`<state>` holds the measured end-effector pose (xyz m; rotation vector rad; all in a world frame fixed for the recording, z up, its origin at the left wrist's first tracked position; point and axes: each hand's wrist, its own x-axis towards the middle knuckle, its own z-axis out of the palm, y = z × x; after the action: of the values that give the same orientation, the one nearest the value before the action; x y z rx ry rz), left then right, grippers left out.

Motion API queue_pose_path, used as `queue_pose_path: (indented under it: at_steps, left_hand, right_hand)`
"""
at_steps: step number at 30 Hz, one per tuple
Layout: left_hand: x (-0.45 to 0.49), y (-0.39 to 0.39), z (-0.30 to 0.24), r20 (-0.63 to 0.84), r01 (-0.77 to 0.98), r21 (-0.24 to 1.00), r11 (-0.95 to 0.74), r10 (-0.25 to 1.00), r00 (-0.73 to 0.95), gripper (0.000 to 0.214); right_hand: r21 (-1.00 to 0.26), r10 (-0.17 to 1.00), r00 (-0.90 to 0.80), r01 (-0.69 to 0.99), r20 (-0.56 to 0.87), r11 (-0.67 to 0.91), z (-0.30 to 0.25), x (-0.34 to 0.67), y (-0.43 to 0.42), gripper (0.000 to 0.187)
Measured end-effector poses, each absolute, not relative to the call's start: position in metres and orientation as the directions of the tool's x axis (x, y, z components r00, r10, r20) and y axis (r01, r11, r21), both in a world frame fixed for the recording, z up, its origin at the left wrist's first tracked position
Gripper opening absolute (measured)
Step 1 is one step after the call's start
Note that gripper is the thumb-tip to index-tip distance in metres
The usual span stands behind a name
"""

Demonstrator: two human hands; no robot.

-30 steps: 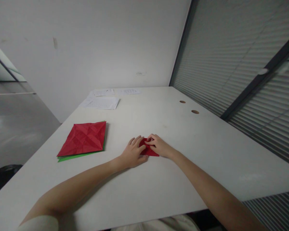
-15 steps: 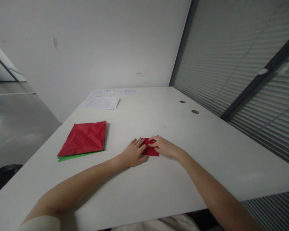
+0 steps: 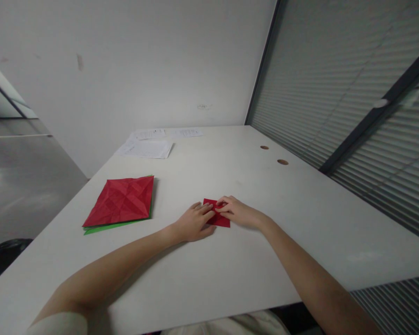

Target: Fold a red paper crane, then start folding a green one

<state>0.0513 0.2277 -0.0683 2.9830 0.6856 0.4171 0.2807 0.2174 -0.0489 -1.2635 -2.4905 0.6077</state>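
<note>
A small folded red paper (image 3: pixel 220 220) lies flat on the white table (image 3: pixel 251 260) in front of me. My left hand (image 3: pixel 192 223) rests on its left side, fingers stretched out and pressing it down. My right hand (image 3: pixel 236 212) comes in from the right, its fingertips pinched on the paper's upper edge. Much of the paper is hidden under the two hands.
A creased red sheet (image 3: pixel 123 200) lies on a green sheet (image 3: pixel 101 228) at the left of the table. White printed papers (image 3: pixel 150 147) sit at the far end. Two round holes (image 3: pixel 282 162) are in the tabletop near the slatted window wall on the right.
The red paper has flattened from a raised fold to a low rectangle. My right hand's fingers slid slightly left along its top edge; my left hand barely moved.
</note>
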Motion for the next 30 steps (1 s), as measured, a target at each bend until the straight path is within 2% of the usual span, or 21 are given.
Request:
queue_pose_path:
  at_steps: [6,13,19,25,30]
  left_hand:
    - [0.0486,0.2293,-0.0664,0.220,0.375,0.115,-0.920,0.391,0.893,0.041]
    - [0.0483,0.2290,-0.0662,0.250,0.360,0.162,-0.919,0.391,0.886,0.038]
    - [0.0488,0.2293,-0.0667,0.254,0.370,0.155,-0.916,0.399,0.881,0.039]
    - [0.0494,0.2299,-0.0684,0.260,0.373,0.145,-0.916,0.399,0.879,0.039]
    - [0.0488,0.2325,-0.0685,0.251,0.368,0.184,-0.911,0.406,0.879,0.039]
  right_hand:
    - [-0.560,0.851,-0.524,0.694,0.037,0.452,-0.0546,0.2835,0.2245,0.018]
    - [-0.619,0.875,-0.484,0.680,0.024,0.393,-0.0550,0.2861,0.2251,0.036]
    - [-0.556,0.858,-0.514,0.709,0.012,0.433,-0.0590,0.2864,0.2264,0.023]
    - [-0.500,0.850,-0.526,0.730,0.026,0.466,-0.0555,0.2837,0.2227,0.020]
    - [-0.494,0.841,-0.540,0.722,0.035,0.484,-0.0557,0.2836,0.2224,0.019]
